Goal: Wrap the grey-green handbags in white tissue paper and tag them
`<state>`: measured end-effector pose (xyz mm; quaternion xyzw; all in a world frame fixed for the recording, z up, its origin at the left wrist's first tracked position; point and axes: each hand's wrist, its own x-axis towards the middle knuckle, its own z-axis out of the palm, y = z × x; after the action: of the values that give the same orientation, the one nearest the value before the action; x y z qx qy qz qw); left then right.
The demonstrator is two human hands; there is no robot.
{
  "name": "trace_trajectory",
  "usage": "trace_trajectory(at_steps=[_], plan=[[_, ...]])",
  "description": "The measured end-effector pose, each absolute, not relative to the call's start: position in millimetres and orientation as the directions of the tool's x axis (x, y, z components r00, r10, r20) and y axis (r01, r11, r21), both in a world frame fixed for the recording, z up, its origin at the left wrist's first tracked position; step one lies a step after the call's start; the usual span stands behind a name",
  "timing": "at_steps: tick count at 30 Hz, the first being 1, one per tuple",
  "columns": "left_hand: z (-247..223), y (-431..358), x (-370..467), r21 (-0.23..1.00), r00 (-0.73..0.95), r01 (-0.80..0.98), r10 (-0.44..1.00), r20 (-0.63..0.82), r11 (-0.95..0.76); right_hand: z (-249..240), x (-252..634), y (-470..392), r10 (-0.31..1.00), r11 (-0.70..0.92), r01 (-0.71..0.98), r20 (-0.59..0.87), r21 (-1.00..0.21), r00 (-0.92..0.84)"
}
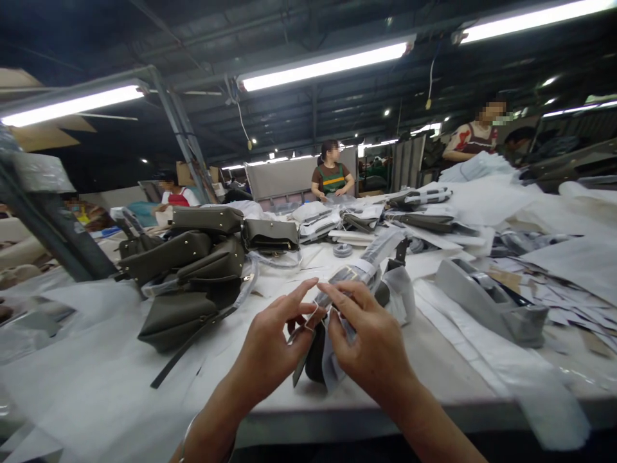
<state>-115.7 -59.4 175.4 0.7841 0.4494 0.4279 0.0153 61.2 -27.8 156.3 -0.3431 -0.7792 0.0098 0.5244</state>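
Note:
Both hands meet over a dark olive handbag (315,357) at the table's front, partly wrapped in white tissue, its strap (380,247) covered in clear film. A thin white string (311,325) loops round the fingers of my left hand (277,334), which pinches it. My right hand (371,328) is closed at the same spot, thumb and forefinger together on the string. A buckle (340,275) shows on the strap just beyond the fingertips. Much of the bag is hidden behind my hands.
Several olive handbags (193,257) are piled on the left. A grey tape dispenser (491,302) stands at the right, near paper slips (569,302) and white wrapping sheets (501,360). Wrapped bags lie further back. A person (332,173) works across the table.

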Motion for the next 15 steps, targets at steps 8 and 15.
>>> trace_trajectory(at_steps=[8,15], plan=[[172.5,-61.1,-112.3,0.454,0.164,0.698,0.741,0.651,-0.554,156.1,63.7,-17.8,0.287,0.917,0.374,0.881,-0.14,-0.375],[171.7,-60.3,-115.3,0.5,0.195,0.626,0.741,0.642,-0.598,169.3,77.2,-6.6,0.139,0.958,0.286,0.83,0.026,-0.54]])
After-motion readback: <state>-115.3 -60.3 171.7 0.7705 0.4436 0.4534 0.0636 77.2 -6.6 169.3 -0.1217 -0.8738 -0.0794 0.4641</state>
